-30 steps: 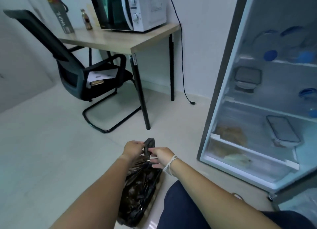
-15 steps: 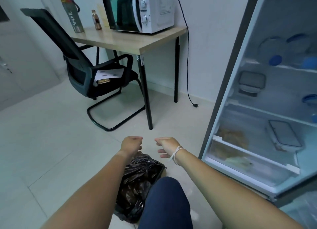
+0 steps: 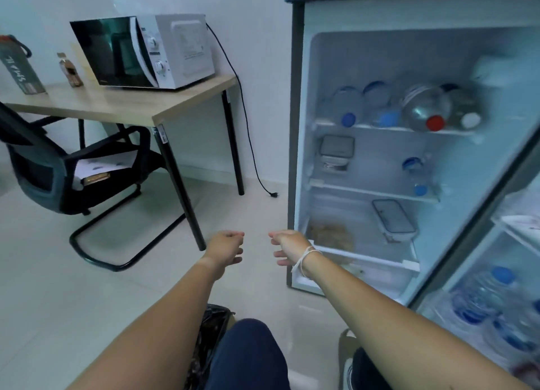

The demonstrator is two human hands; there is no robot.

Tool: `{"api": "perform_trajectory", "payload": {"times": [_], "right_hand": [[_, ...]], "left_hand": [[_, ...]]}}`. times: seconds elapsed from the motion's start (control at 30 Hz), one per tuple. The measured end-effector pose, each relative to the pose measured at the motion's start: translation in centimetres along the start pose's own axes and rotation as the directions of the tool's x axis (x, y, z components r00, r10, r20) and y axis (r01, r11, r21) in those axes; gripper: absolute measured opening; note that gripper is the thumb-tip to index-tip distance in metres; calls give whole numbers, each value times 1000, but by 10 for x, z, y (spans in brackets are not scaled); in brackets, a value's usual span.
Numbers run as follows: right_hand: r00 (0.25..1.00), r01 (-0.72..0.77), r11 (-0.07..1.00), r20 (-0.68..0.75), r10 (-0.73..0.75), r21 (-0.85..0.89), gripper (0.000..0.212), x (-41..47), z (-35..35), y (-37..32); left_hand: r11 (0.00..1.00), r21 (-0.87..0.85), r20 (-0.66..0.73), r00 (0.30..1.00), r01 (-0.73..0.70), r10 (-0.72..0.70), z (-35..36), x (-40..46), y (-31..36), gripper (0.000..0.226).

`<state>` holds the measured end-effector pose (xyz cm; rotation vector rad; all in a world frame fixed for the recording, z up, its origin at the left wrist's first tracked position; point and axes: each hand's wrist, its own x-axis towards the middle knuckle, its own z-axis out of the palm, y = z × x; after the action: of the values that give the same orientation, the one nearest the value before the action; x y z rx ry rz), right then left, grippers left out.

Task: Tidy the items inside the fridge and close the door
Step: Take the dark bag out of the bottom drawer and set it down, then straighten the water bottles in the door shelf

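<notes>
Since a second ago: both hands off the black bag [image 3: 211, 345], raised and spread apart; view tilted up, more of the fridge interior now visible. Far left: grey carton [image 3: 20, 72] and small brown bottle [image 3: 70, 72] standing on the wooden table [image 3: 122, 106], white microwave [image 3: 143, 50] beside them, its cord hanging down the wall to an unplugged end on the floor. Black office chair [image 3: 58, 167] tucked partly under the table, papers on the seat. Centre, low: black bag on the floor tiles, partly hidden behind the left forearm and a dark-trousered knee [image 3: 248, 354]. Left hand [image 3: 226, 248] held in the air, loosely curled, holding nothing. Right hand [image 3: 287, 246] level with it and apart from it, fingers slack and part-open, also empty; white string band around the wrist. Right: fridge [image 3: 295, 155] standing open. Top shelf: row of bottles [image 3: 409, 109] lying on their sides, caps facing out, blue, red and white. Middle shelf: clear lidded container [image 3: 336, 150] at left, tilted on top of another one; single blue-capped bottle [image 3: 416, 173] at right. Lower shelf: flat lidded container [image 3: 393, 217] near the middle, brownish food [image 3: 331, 234] at left, kind not discernible. Far right: open door [image 3: 479, 202] edge-on, lower door rack packed with blue-capped water bottles [image 3: 491, 302], blurred.
</notes>
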<state>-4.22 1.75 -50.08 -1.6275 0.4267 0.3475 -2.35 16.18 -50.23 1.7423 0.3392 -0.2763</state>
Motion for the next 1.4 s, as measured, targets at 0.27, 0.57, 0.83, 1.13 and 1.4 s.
{"api": "perform_trajectory", "payload": {"times": [0.27, 0.57, 0.83, 1.13, 1.4], "right_hand": [[979, 19, 998, -202, -5, 68, 36, -14, -81, 5], [931, -4, 997, -363, 31, 74, 31, -18, -154, 31], [884, -15, 998, -465, 43, 63, 36, -43, -193, 50], [849, -54, 998, -523, 67, 41, 38, -67, -227, 60], [835, 11, 1000, -550, -19, -18, 35, -62, -238, 46]], "left_hand": [[996, 54, 157, 986, -67, 58, 82, 5, 24, 20], [986, 118, 296, 952, -119, 79, 151, 2, 34, 21], [982, 131, 404, 912, -138, 74, 199, -8, 34, 17], [975, 144, 482, 872, -170, 81, 241, -30, 40, 18], [950, 197, 459, 879, -244, 131, 242, -26, 57, 30]]}}
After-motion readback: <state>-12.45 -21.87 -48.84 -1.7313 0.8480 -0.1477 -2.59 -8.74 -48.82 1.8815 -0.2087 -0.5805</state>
